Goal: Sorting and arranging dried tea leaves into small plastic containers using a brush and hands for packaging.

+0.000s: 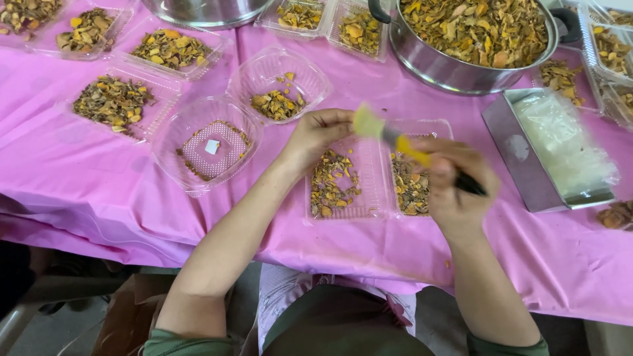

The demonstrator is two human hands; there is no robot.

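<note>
Brush (422,157) in right hand (455,184), bristles up-left

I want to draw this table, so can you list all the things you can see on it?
Tablecloth: one, pink, covering the whole table.
Big metal pot: one, silver, top right, full of yellow-brown dried pieces.
Second metal pot: one, silver, top edge, contents hidden.
Open clamshell container: one, clear plastic, under the hands, dried pieces in both halves.
Round double container: one, clear, left of centre, some pieces and a small white square.
Other clear trays: several, around the top, left and right edges, holding dried pieces.
Metal tray: one, grey, right, holding clear plastic bags.
Left hand: pinching a pale yellow piece, blurred.
Right hand: holding a yellow-and-black tool, blurred.
</note>
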